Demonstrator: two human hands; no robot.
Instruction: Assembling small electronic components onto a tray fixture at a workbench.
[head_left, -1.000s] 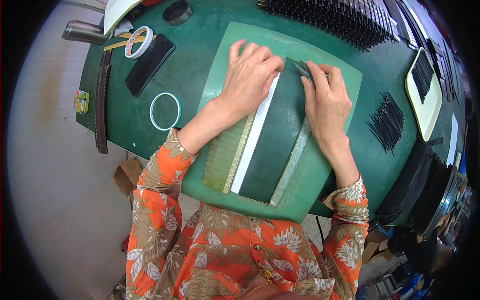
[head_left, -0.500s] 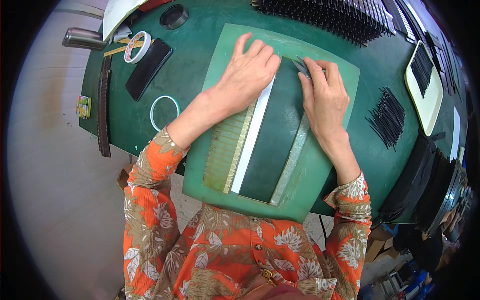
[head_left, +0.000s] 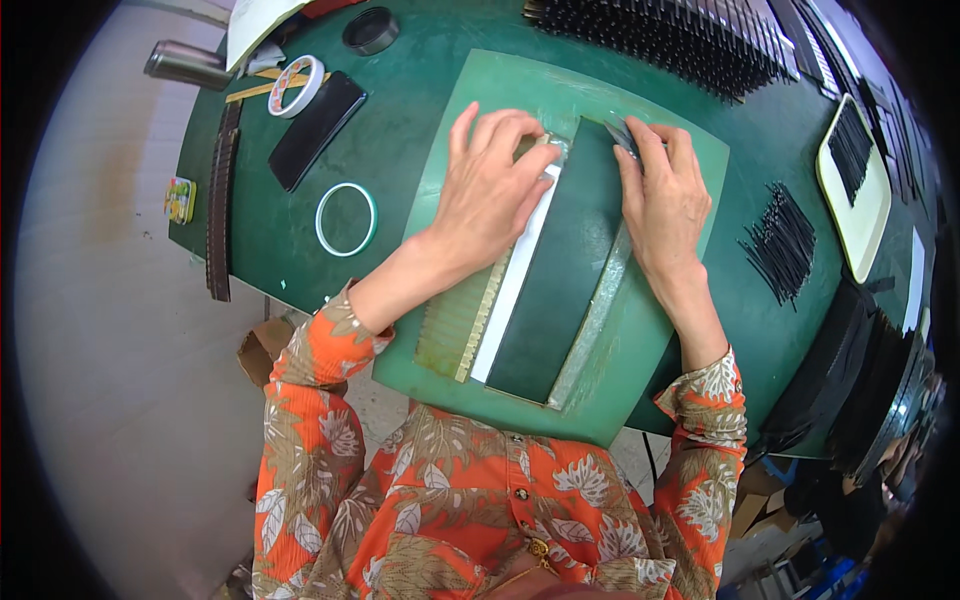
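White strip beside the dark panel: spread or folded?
Spread: the white strip runs straight and unbent beside the dark panel, its far end by the left hand.

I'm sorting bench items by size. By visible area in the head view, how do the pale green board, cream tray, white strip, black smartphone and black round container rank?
1. Pale green board
2. Cream tray
3. White strip and black smartphone: too close to rank; strip longer, phone wider
4. Black round container

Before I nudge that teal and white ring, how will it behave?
The ring will probably slide rather than roll, since it lies flat on the table. Its thin wall and open middle suggest it is light.
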